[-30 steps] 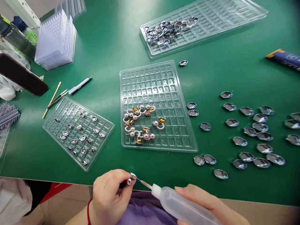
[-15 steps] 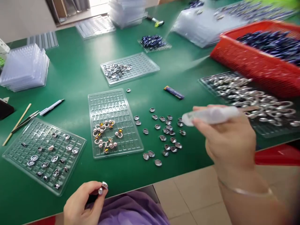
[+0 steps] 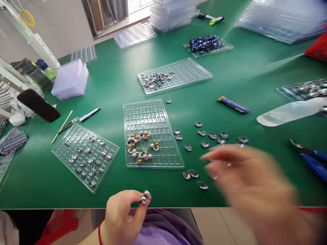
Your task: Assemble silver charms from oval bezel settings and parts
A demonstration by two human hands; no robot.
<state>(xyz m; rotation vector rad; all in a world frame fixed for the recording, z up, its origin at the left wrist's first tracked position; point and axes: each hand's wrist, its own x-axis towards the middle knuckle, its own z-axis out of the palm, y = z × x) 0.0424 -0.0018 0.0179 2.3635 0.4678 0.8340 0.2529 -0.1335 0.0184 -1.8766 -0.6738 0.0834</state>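
Observation:
My left hand (image 3: 122, 212) is at the table's near edge, its fingers pinched on a small silver metal piece (image 3: 145, 196). My right hand (image 3: 245, 180) is smeared by motion above the loose silver oval pieces (image 3: 204, 136) lying on the green table (image 3: 107, 78); its fingers look spread and I see nothing in it. The clear squeeze bottle (image 3: 288, 111) lies on its side at the right, apart from the hand. A clear plastic tray (image 3: 152, 132) in the middle holds pink rings with amber stones (image 3: 141, 144).
A second tray (image 3: 85, 156) with small silver bits sits at the left, next to a pen (image 3: 89, 114) and sticks. Another tray (image 3: 175, 75) with silver pieces lies farther back. Blue-handled pliers (image 3: 310, 158) and a blue tube (image 3: 233, 104) lie at the right. A phone (image 3: 38, 105) and stacked trays (image 3: 71, 79) stand at the left.
My right hand let go of the squeeze bottle, which now lies on the table at the right, and swung back over the loose ovals. The view shifted. My left hand still pinches the piece.

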